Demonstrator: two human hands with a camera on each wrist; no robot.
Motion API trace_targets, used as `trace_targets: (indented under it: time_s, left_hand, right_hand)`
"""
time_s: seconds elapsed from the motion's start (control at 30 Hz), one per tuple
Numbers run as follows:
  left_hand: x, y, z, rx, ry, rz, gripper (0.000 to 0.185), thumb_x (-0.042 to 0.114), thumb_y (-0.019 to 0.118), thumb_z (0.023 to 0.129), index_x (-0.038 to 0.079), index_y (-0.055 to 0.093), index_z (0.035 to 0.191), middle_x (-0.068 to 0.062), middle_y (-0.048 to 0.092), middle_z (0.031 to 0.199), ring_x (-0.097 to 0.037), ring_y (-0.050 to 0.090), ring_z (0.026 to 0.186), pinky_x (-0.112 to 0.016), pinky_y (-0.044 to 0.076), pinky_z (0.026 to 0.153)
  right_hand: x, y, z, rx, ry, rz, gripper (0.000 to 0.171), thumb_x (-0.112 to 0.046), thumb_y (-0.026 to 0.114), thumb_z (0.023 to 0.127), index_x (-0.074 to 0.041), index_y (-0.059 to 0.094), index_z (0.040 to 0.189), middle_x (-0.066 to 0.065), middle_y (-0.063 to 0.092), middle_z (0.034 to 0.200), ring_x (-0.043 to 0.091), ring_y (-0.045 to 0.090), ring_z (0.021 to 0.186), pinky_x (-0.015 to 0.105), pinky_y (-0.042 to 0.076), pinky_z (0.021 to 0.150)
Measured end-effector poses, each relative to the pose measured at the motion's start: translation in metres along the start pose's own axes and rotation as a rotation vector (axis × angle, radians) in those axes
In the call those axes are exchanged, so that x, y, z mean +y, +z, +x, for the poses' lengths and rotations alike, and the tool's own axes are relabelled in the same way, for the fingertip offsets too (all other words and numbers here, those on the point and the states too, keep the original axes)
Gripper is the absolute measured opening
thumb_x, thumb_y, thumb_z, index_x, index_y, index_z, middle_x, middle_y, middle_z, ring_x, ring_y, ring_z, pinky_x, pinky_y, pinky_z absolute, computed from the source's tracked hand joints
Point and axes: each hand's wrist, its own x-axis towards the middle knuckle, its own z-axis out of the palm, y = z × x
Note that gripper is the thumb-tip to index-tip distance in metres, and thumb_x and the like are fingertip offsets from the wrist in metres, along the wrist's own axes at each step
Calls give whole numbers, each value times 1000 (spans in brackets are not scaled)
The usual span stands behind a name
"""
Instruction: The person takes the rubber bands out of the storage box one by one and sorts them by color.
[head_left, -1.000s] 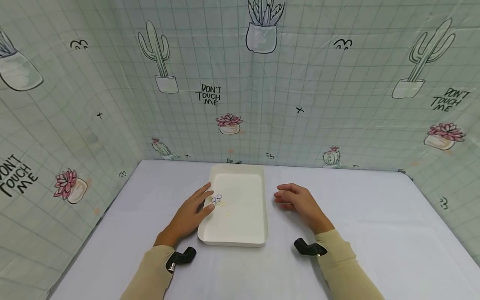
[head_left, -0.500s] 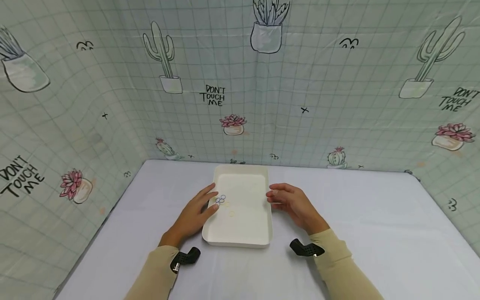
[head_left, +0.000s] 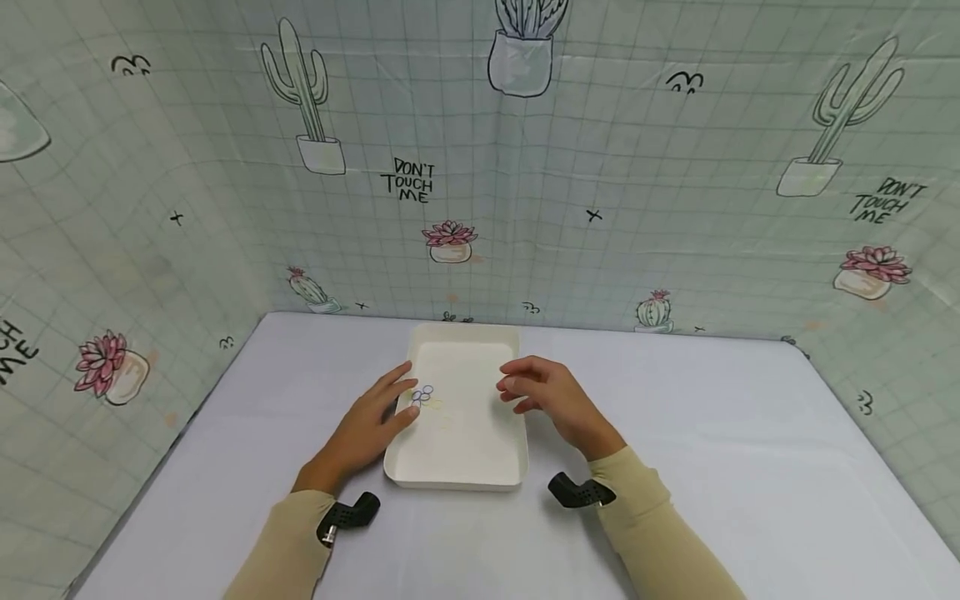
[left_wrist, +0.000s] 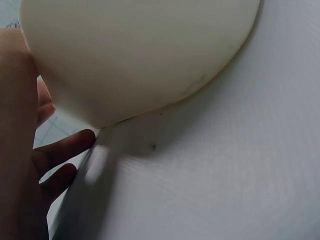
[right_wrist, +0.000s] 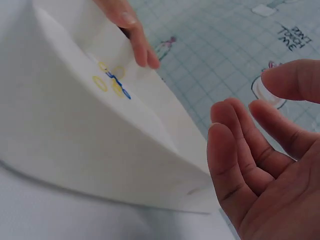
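Right hand (head_left: 551, 397) now over the tray (head_left: 480, 467), fingers loosely spread; left hand (head_left: 371, 421) flat on its rim.

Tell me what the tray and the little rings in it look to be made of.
Tray: likely matte cream plastic, with smooth moulded walls and rounded corners. Rings: thin blue and yellow loops lying flat, perhaps rubber bands; too small to be sure.

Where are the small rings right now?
In the head view, the small rings lie inside the white tray, near its left wall, just beside the left hand's fingertips.
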Motion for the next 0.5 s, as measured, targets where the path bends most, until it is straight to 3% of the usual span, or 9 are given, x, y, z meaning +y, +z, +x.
trace_targets:
  time_s: [0.2, 0.5]
  left_hand:
    - [-1, -3, 0, -44, -18, 2, 69, 40, 67, 95, 7, 44, 151, 1, 27, 164, -30, 25, 149, -60, 26, 114]
    - [0, -6, -2, -52, -28, -19, 73, 40, 69, 93, 7, 43, 152, 2, 26, 164, -30, 24, 149, -59, 25, 114]
  right_hand:
    - [-10, 4, 14, -31, 21, -43, 37, -15, 63, 96, 5, 61, 128, 12, 71, 108, 25, 68, 99, 39, 56, 82]
    - [-20, 15, 35, -62, 60, -127, 39, -17, 66, 94, 1, 63, 128, 9, 72, 107, 24, 69, 98, 39, 57, 83]
